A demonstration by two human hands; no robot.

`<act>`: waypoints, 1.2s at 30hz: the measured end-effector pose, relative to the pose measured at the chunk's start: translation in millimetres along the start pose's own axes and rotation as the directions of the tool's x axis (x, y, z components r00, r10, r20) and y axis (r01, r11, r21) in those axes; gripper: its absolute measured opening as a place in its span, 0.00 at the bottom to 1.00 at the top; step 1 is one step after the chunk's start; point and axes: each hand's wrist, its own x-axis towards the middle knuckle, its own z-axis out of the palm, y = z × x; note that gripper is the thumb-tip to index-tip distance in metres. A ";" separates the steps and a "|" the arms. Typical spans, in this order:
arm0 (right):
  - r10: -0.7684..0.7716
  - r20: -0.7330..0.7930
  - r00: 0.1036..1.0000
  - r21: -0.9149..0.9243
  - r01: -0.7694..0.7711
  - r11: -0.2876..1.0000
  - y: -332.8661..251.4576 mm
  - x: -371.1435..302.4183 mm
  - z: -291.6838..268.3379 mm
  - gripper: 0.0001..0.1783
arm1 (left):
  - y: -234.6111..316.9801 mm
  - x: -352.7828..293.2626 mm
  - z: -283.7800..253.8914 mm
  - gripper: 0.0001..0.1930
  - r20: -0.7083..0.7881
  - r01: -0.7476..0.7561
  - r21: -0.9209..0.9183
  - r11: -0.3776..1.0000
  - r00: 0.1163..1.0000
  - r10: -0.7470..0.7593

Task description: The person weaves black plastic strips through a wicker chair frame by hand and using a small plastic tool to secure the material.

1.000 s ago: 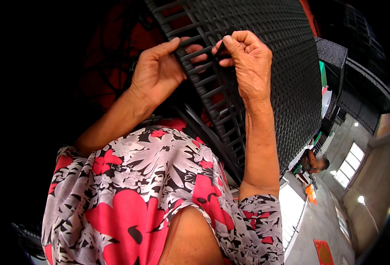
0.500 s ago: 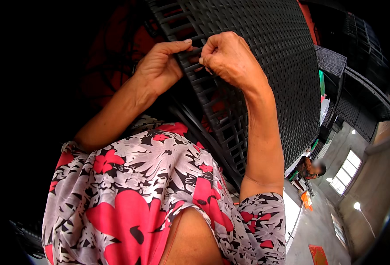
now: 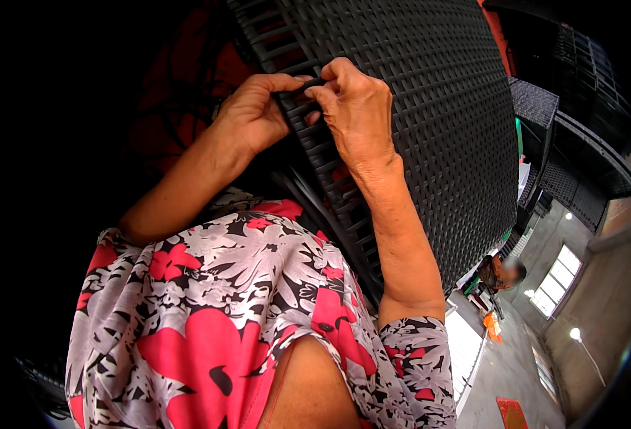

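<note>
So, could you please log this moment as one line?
left hand: pinching strand | right hand: pinching strand | work: black woven wicker panel, edge

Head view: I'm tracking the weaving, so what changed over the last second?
Both hands closed together: the right hand curled in toward the left hand, fingertips now pinching one black strand at the edge of the black woven wicker panel. The panel stayed put.

A large panel of dark grey woven plastic wicker (image 3: 430,136) stands tilted close before the person, filling the far and right side. Its near left edge is unfinished, showing open ladder-like slats, where a flat dark weaving strip (image 3: 302,89) crosses between the fingertips.
</note>
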 end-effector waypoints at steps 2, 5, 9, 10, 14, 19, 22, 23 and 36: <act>0.068 0.049 0.996 0.030 -0.070 0.997 -2.6 0.7 -5.6 0.08 | -2.2 -1.4 3.8 0.12 -0.034 -0.035 -0.016 0.999 0.999 0.034; -0.024 -0.024 0.999 -0.176 0.019 0.984 -7.8 -3.4 -9.3 0.09 | -3.4 -0.9 6.4 0.13 -0.035 -0.068 -0.023 0.997 0.997 0.068; 0.003 -0.093 0.996 -0.157 -0.017 0.987 -4.5 -5.1 -8.8 0.09 | -4.6 -0.1 7.6 0.13 -0.091 -0.129 -0.009 0.992 0.988 0.127; 0.009 -0.101 0.995 -0.114 -0.020 0.993 -2.5 -6.2 -8.1 0.09 | -5.8 0.9 5.9 0.13 -0.089 -0.136 -0.014 0.991 0.987 0.134; 0.024 -0.105 0.994 0.001 -0.024 1.000 4.1 -6.4 -5.1 0.09 | -12.2 3.7 0.3 0.12 -0.070 -0.170 -0.030 0.985 0.983 0.167; -0.014 -0.043 0.999 -0.035 0.012 0.999 3.8 -2.1 -6.9 0.10 | -16.4 2.4 -5.7 0.10 -0.007 -0.265 -0.021 0.964 0.964 0.265; -0.058 -0.008 0.998 -0.117 0.056 0.992 0.2 -3.2 -9.6 0.10 | -19.1 -4.3 -2.6 0.09 0.008 -0.331 0.010 0.944 0.944 0.331; -0.062 -0.006 0.998 -0.131 0.061 0.990 -0.8 -3.3 -10.4 0.10 | -18.7 -5.3 -3.2 0.09 0.041 -0.328 0.013 0.945 0.944 0.327; 0.000 -0.202 0.979 0.298 0.062 0.952 -9.4 26.5 -8.6 0.03 | -0.3 1.2 0.7 0.10 0.145 -0.358 0.139 0.923 0.930 0.338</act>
